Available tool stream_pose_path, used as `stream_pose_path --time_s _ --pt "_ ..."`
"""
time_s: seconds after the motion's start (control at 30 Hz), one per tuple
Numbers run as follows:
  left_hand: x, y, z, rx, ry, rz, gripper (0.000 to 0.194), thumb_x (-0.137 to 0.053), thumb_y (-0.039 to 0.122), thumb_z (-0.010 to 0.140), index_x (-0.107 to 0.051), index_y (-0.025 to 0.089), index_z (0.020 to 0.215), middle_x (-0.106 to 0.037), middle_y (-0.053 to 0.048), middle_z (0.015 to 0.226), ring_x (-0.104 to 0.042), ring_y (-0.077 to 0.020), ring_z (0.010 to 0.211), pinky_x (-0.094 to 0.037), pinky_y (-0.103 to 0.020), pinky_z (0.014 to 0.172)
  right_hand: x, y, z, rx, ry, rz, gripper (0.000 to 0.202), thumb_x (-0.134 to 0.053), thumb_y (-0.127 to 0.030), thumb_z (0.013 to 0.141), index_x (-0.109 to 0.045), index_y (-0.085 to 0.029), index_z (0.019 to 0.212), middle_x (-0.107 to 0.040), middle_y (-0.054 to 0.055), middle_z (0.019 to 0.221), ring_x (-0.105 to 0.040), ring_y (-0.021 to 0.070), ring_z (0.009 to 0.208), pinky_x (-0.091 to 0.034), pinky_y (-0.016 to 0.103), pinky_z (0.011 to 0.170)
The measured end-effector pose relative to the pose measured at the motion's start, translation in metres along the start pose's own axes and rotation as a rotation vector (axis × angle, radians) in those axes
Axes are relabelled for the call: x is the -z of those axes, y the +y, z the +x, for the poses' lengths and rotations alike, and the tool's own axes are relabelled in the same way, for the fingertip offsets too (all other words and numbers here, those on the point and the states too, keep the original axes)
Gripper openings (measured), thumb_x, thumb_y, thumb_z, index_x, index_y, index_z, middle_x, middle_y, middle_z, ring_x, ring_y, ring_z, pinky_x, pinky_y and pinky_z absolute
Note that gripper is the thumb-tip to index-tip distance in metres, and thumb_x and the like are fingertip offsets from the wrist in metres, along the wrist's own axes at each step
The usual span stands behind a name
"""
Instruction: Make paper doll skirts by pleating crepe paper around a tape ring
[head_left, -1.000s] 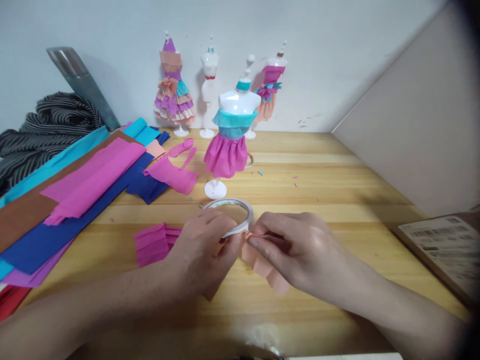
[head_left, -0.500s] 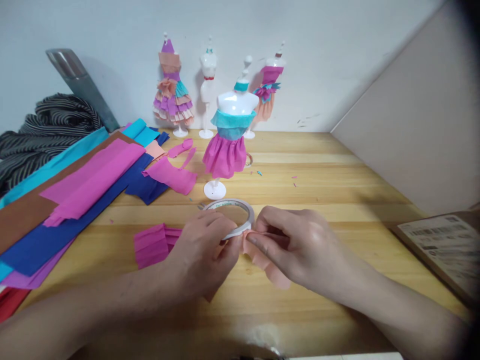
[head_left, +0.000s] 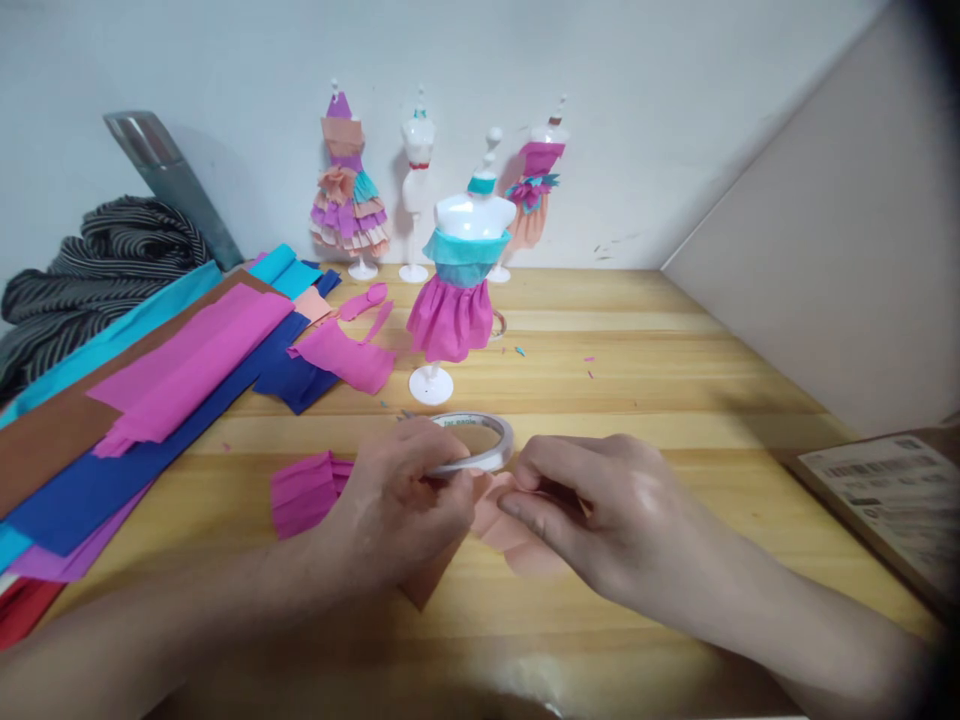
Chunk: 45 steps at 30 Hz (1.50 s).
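Note:
A strip of peach crepe paper [head_left: 491, 515] stretches between my two hands, its folds hanging below the fingers. My left hand [head_left: 409, 490] is closed on the strip's left part and also holds a white tape roll [head_left: 499, 455] at its left edge. The right hand [head_left: 592, 495] pinches the strip between thumb and bent fingers, just right of the roll. Behind the roll stands a small white mannequin [head_left: 474, 215] in a teal top and pink skirt. Pleated magenta paper [head_left: 304, 495] lies beside my left wrist.
Crepe paper sheets [head_left: 180, 370] and a striped cloth [head_left: 127, 260] cover the left side. Three more mannequins, one in a ruffled dress [head_left: 349, 200], stand by the wall. A labelled cardboard box [head_left: 885, 490] is at the right edge.
My fingers have drawn slightly apart, and more of the peach strip shows between them. The tape roll has tilted a little flatter. The view has shifted slightly.

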<state>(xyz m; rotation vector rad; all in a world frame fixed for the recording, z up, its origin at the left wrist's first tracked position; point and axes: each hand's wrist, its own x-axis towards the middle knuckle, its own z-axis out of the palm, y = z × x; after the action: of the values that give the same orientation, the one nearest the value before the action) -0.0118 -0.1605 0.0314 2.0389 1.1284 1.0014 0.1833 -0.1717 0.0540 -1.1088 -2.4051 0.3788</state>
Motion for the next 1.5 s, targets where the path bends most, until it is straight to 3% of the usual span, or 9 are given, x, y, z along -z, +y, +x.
stream_pose_path --time_s 0.37,0.7,0.9,1.07,1.27,1.5 --pt "0.001 -0.003 -0.002 -0.024 -0.022 -0.030 0.019 -0.048 0.017 0.080 -0.054 0.016 0.062 -0.059 -0.001 0.062 -0.054 -0.0123 0.061 -0.043 -0.025 0.060 -0.002 0.000 0.000 -0.005 0.002 -0.013 0.021 -0.049 -0.019 0.092 -0.049 -0.019 0.071 -0.048 -0.006 0.054 -0.038 0.0069 0.043 -0.026 0.021 0.044" --pt "0.007 -0.002 -0.003 -0.012 -0.178 -0.133 0.024 -0.042 0.025 0.086 -0.060 0.015 0.074 -0.061 -0.004 0.068 -0.054 -0.0146 0.064 -0.042 -0.027 0.059 -0.002 0.000 -0.002 -0.040 -0.022 -0.033 0.020 -0.050 -0.024 0.092 -0.053 -0.018 0.074 -0.051 -0.004 0.053 -0.040 0.0075 0.041 -0.026 0.022 0.043" --pt "-0.003 -0.005 -0.005 0.122 -0.103 -0.172 0.018 -0.050 0.020 0.076 -0.058 0.016 0.061 -0.056 0.000 0.058 -0.051 -0.0117 0.058 -0.038 -0.023 0.053 -0.003 -0.002 -0.002 -0.052 -0.055 0.021 0.024 -0.049 -0.023 0.093 -0.055 -0.018 0.071 -0.057 -0.002 0.054 -0.047 0.0073 0.042 -0.028 0.021 0.044" --pt "-0.006 -0.004 -0.005 0.150 -0.070 -0.174 0.017 -0.050 0.018 0.071 -0.056 0.016 0.056 -0.056 0.000 0.056 -0.051 -0.0111 0.056 -0.037 -0.022 0.052 -0.003 -0.004 -0.002 -0.069 -0.065 0.011 0.025 -0.050 -0.026 0.093 -0.057 -0.018 0.070 -0.059 -0.001 0.057 -0.047 0.0082 0.043 -0.029 0.022 0.045" --pt "-0.004 -0.004 -0.004 0.080 -0.029 -0.157 0.017 -0.050 0.017 0.071 -0.056 0.016 0.055 -0.055 0.000 0.055 -0.049 -0.0109 0.055 -0.037 -0.023 0.052 -0.001 -0.005 -0.002 -0.039 -0.060 0.015 0.026 -0.047 -0.025 0.095 -0.058 -0.018 0.073 -0.060 0.000 0.058 -0.049 0.0088 0.045 -0.030 0.022 0.047" --pt "0.001 -0.002 -0.003 0.084 -0.086 -0.163 0.018 -0.049 0.014 0.074 -0.056 0.016 0.057 -0.056 -0.001 0.057 -0.051 -0.0115 0.057 -0.038 -0.022 0.052 0.000 -0.007 -0.004 -0.048 -0.040 0.030 0.026 -0.049 -0.027 0.095 -0.058 -0.019 0.073 -0.061 0.001 0.057 -0.050 0.0094 0.045 -0.031 0.021 0.045"
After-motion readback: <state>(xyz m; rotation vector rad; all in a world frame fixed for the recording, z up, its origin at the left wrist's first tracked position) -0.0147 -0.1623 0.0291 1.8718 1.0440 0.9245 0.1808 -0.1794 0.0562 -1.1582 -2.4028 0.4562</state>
